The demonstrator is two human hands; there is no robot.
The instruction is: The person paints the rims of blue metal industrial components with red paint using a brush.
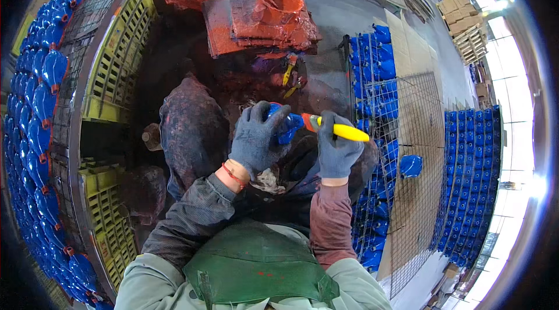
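Observation:
My left hand point(254, 142), in a dark grey work glove, is closed around a glossy blue casting point(286, 130), mostly hidden by the fingers. My right hand point(338, 152), gloved the same way, grips a paintbrush point(351, 133) by its yellow handle. Its red-coated bristles meet the right side of the casting, where red paint shows. Beyond my hands, a paint bucket point(299, 2) smeared with red stands on a stack of red-stained sheets point(218, 27), a stick leaning in it. Another yellow-handled brush point(287, 73) lies below that stack.
Blue castings point(46, 103) with red edges crowd a wire-mesh rack on the left, beside yellow plastic crates point(116, 48). To the right, more blue castings point(372, 106) sit near a wire mesh panel point(420, 193); a single blue casting point(411, 165) rests there. Further right stand dense blue rows point(473, 182).

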